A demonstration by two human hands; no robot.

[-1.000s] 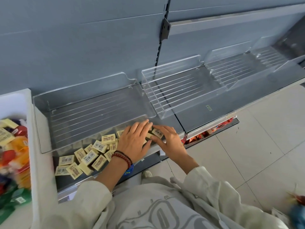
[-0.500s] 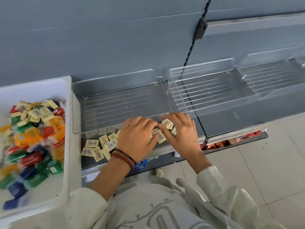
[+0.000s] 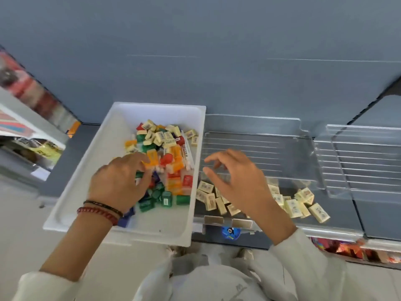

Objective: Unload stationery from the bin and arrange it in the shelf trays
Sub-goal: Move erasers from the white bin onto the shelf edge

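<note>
Stationery [image 3: 167, 161] fills the right half of the white bin [image 3: 160, 115]: small orange, red, green and blue pieces heaped together, with pale yellow boxed erasers on top toward the back. The bin sits on the grey shelf [image 3: 358, 218], just beside the clear tray [image 3: 260, 148] to its right.

More of the pale yellow erasers [image 3: 297, 205] lie scattered along the front edge of that tray, some flat and some tilted against each other; the ribbed back part of it is bare.

The left hand [image 3: 117, 183] is down in the bin with its fingers bent into the coloured heap, touching the orange pieces. Motion blur hides whether it has gripped any of them. The right hand [image 3: 236, 183] hovers over the tray's left end, above the erasers, fingers loosely curled and spread, holding nothing.

Two bracelets [image 3: 102, 210], one dark and one of red beads, circle the left wrist. A second clear tray [image 3: 364, 161] stands further right on the shelf, against the blue-grey back panel [image 3: 195, 51].
</note>
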